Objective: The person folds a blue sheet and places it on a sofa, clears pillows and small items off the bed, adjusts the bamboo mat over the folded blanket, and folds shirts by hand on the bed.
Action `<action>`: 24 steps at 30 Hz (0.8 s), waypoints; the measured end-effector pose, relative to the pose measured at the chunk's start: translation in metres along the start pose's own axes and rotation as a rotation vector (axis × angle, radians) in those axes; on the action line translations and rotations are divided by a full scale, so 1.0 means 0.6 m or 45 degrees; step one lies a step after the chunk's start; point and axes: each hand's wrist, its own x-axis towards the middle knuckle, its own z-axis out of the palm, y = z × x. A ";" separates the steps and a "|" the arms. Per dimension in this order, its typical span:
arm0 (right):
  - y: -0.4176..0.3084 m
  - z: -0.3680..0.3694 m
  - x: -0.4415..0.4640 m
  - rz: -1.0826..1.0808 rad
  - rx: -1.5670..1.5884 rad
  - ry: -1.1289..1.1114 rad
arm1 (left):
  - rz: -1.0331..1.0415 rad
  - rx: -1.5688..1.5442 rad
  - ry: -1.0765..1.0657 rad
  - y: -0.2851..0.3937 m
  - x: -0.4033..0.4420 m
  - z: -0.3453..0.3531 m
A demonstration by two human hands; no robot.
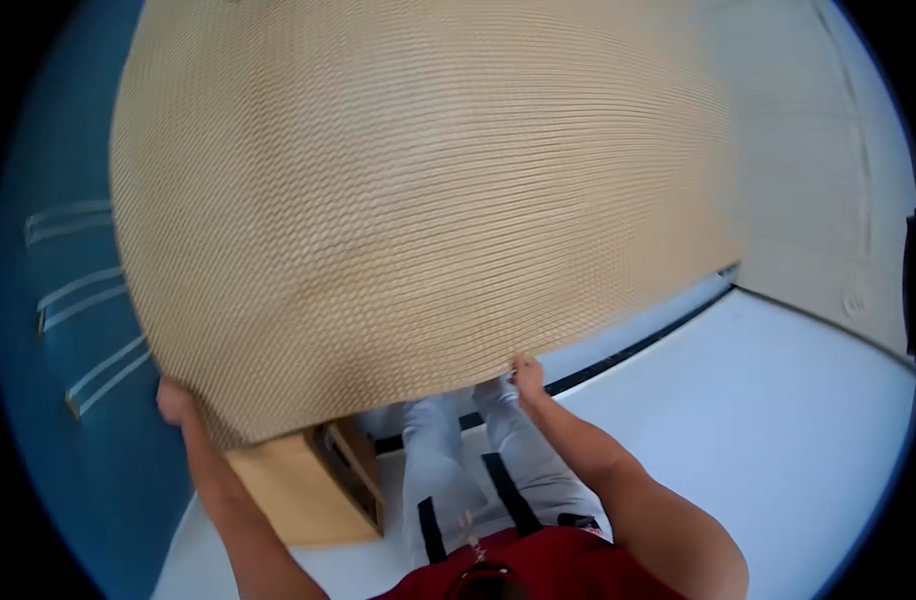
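A large tan woven mat (428,200) spreads in front of me and fills most of the view, its surface gently rippled. My left hand (176,400) is closed on the mat's left edge, close to its near left corner. Further right, the fingers of my right hand (526,375) pinch the near edge of the same mat, just above my knees. Whatever lies beneath the mat is mostly hidden.
Below the near left corner stands a light wooden cabinet (303,495) with an open side. Pale floor (738,400) extends to the right, a dark strip (628,350) along it. A blue surface with pale lines (78,300) is at left, a light wall (808,150) at right.
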 end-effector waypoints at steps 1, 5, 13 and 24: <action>0.001 -0.001 -0.003 -0.030 -0.006 -0.014 | -0.111 0.031 -0.016 -0.001 0.014 0.011; -0.036 -0.007 -0.031 0.141 -0.048 -0.092 | -0.037 0.277 -0.032 0.010 0.018 0.003; -0.033 -0.002 0.004 0.060 -0.180 -0.106 | -0.034 0.161 -0.158 0.018 0.009 0.038; -0.155 0.064 -0.137 0.128 -0.605 -0.691 | 1.131 -0.198 0.293 0.181 -0.268 0.076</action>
